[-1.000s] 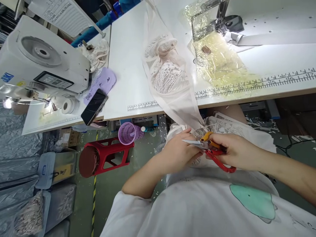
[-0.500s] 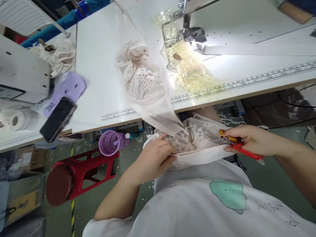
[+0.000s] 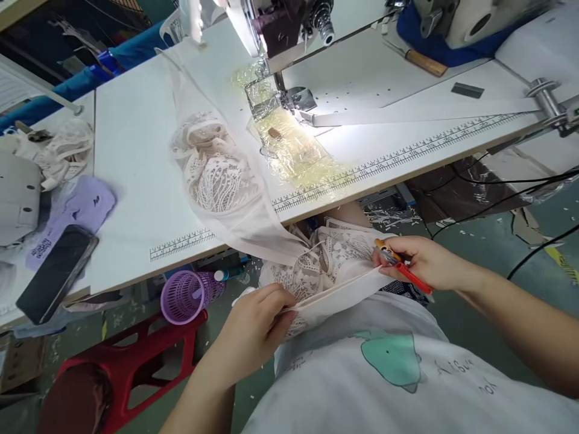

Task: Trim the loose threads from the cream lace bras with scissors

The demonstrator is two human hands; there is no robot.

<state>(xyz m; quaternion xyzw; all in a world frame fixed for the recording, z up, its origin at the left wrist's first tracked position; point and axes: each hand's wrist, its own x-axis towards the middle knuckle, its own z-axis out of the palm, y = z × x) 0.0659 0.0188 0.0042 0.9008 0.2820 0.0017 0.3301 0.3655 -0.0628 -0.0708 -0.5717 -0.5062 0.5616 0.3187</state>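
A cream lace bra [image 3: 346,250] lies across my lap, and its flat band [image 3: 335,296] is stretched between my two hands. My left hand [image 3: 260,316] pinches the left part of the band between thumb and fingers. At the band's right end is my right hand [image 3: 414,262], closed around small scissors [image 3: 392,258] with orange and red handles, its fingertips also at the fabric edge. More of the lace work, with a cup-shaped lace piece [image 3: 221,181], rests on the table and runs over its front edge to my lap.
Above the table stands a lit sewing machine [image 3: 283,72], with yellowish film [image 3: 294,150] by its foot. A printed ruler [image 3: 407,150] follows the front edge. At left lie a phone [image 3: 56,274] and a purple piece [image 3: 85,208]. Below are a purple basket [image 3: 183,298] and a red stool [image 3: 136,367].
My view has turned to the right. The scissors, whose blades pointed over the band, are now tucked in my right hand, with its fingertips on the band's edge. My left hand still grips the band.
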